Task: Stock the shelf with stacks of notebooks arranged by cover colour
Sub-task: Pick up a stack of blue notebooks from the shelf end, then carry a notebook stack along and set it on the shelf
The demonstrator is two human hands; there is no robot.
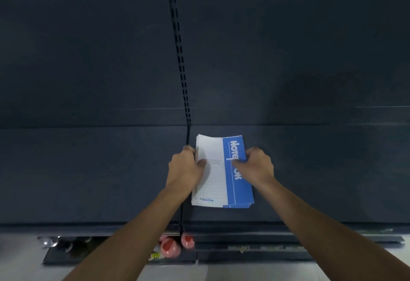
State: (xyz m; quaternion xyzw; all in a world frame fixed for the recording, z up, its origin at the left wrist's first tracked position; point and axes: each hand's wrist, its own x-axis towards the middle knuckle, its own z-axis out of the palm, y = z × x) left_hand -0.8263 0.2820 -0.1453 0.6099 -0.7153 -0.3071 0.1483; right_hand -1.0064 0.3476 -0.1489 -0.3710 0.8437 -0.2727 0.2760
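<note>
Gripping the blue notebook stack (218, 184) tight between left hand (185, 167) and right hand (258, 165), likely to keep it neat on the shelf (88, 170).

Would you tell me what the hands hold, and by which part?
A stack of blue-and-white notebooks: the left hand grips its left edge, the right hand its right edge.
</note>
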